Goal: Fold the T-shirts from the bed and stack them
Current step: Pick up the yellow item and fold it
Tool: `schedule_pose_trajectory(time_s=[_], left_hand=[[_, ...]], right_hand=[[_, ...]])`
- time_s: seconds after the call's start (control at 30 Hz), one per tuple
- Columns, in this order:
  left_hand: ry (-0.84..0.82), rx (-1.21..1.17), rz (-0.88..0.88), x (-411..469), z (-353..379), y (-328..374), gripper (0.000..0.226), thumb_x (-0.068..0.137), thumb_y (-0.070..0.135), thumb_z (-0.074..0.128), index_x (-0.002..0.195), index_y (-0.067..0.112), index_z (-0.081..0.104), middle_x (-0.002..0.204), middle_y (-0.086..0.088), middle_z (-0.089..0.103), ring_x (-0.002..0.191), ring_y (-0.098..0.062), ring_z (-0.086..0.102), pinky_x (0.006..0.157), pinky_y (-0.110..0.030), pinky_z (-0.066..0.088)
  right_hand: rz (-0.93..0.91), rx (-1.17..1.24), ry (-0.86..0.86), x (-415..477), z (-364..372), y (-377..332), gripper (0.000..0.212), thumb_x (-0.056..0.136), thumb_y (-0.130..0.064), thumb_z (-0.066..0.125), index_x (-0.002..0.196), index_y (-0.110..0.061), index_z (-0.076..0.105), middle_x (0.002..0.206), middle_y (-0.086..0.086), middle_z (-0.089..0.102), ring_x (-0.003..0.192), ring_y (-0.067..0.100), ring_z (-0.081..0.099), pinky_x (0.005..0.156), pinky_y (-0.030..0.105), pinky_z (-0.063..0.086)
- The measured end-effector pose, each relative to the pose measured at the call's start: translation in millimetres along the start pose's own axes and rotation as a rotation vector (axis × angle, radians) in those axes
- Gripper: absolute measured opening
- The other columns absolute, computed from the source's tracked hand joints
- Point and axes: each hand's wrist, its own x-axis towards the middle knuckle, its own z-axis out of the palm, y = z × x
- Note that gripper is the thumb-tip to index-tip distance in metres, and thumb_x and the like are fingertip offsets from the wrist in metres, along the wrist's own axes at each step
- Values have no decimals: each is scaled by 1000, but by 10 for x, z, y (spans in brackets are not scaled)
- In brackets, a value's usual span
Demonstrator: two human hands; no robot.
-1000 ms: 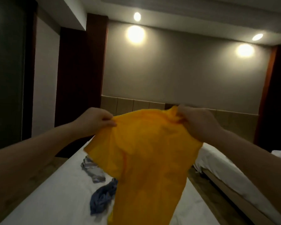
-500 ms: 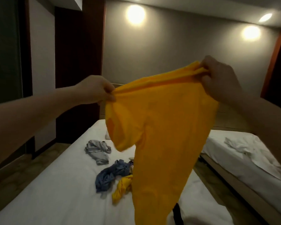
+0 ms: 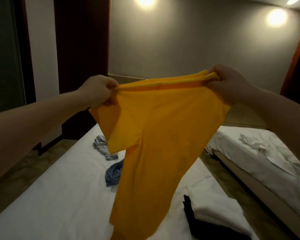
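Your left hand (image 3: 99, 90) pinches the yellow shirt (image 3: 159, 135) by its top edge at 10 o'clock; your right hand (image 3: 230, 84) grips the bunched edge at 2. The shirt hangs in the air between them, a sleeve drooping at 9 and the hem at 6, over the bed (image 3: 50, 196). A grey shirt (image 3: 102, 148) and a blue shirt (image 3: 113, 174) lie crumpled at 8, and black cloth (image 3: 206, 229) at 5. A floor gap at 4 separates the second bed (image 3: 267, 161).

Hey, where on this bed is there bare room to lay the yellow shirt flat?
The widest bare sheet is the bed, near left part, bordered by its left edge, the crumpled blue shirt beyond and the hanging yellow shirt. Crowded: the grey shirt and blue one mid-bed, the black garment and white cloth near right.
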Motion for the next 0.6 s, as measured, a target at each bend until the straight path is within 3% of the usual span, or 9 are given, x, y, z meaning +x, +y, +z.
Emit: schedule_pose_trajectory(time_s=[0.13,0.2,0.27,0.43,0.6], left_hand=[[-17,-93,14,-5,-27,-28,15,95,7,45,100,9,59,88,-8,57,81,-20,57,69,-25,44],[-43,-111,22,-3,-9,-84,13,94,8,46,97,8,59,88,-8,57,82,-22,56,69,-25,43],[-69,-112,16,20,60,-156,13,94,10,47,97,8,59,90,-8,58,84,-21,56,69,-25,43],[-88,-60,-32,246,421,-472,11,93,14,51,99,9,59,95,-10,58,82,-19,55,69,-25,41],[-65,35,-88,805,977,-892,18,95,17,49,106,9,61,98,-6,55,92,-21,52,77,-31,41]], right_hand=[[10,23,1,-21,32,4,23,88,-13,61,108,-3,56,97,7,48,89,18,44,59,21,34],[8,32,-13,-13,76,26,29,81,-22,66,104,-7,56,96,6,49,89,17,44,61,16,32],[26,72,-33,12,167,53,32,72,-33,57,98,-15,53,92,2,49,86,15,44,62,17,32],[45,68,-21,173,693,372,13,91,-19,55,101,-11,52,95,3,50,88,17,47,66,25,35],[90,-4,35,628,1260,770,19,94,-20,50,108,-6,54,95,4,50,86,17,47,59,18,30]])
